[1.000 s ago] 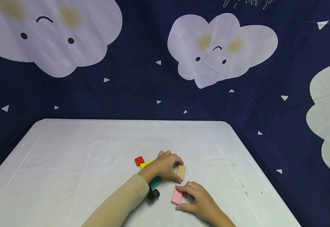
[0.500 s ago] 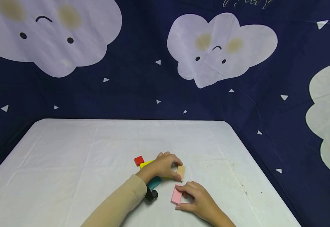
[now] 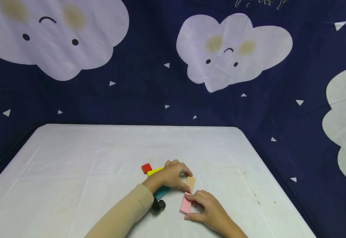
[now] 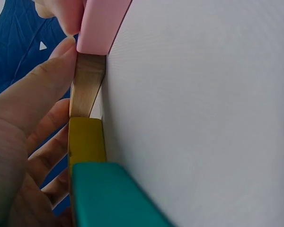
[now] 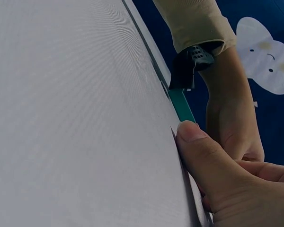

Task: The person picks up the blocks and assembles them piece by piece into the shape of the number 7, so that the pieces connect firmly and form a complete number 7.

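In the lower middle of the frame, going from the left, the red block [image 3: 146,168] lies at a corner of the yellow block [image 3: 155,171], touching it or just beside it. The teal block [image 3: 162,191] is a little lower, and in the left wrist view it appears to meet the yellow block. No hand seems to grip these three, so I judge their placing as already done. Next comes the left hand [image 3: 173,175], with thumb and fingers clamped on the two ends of the tan block [image 3: 190,183]. Just below, the pink block [image 3: 186,203] meets the tan block end to end, and I see no clear gap. At right, the right hand [image 3: 204,208] has thumb and forefinger clamped on the pink block; its other fingers I cannot tell well. In my judgement this joining is almost finished, and what is left is some small straightening and the release of both blocks; whether the yellow block touches the tan one I cannot tell.

Around these, at lower left the beige sleeve [image 3: 122,211] crosses the white table [image 3: 71,172], and the black camera [image 3: 158,205] at its cuff is very near to the teal block, so it could push it. At the top, behind everything, hangs a dark blue backdrop [image 3: 143,99] with clouds
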Demonstrator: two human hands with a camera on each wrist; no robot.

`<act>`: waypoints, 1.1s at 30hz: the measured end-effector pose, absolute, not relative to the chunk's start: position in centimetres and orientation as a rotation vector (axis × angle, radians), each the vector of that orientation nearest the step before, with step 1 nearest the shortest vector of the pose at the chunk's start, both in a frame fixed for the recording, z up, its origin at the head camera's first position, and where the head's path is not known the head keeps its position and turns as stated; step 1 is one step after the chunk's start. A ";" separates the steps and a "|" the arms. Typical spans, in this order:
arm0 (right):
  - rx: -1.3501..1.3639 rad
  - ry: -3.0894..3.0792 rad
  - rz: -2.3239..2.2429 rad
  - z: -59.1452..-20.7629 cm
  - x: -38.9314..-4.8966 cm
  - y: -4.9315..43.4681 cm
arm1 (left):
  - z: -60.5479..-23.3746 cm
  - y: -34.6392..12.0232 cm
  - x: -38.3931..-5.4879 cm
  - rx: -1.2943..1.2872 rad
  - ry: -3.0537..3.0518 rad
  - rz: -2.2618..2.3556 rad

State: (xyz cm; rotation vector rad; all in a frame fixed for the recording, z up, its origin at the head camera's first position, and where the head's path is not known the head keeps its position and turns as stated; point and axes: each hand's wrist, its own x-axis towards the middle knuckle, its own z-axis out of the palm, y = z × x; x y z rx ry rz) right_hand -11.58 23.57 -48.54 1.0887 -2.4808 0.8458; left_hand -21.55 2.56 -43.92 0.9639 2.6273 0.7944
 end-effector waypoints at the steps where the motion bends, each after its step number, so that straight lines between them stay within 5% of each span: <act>1: 1.088 -2.482 0.845 -48.5 -11.6 23.6 | -43.9 2.5 -21.5 0.964 2.627 0.796; 33: 1.060 -2.530 0.882 -48.5 -11.5 23.5 | -44.4 2.7 -21.2 0.947 2.626 0.817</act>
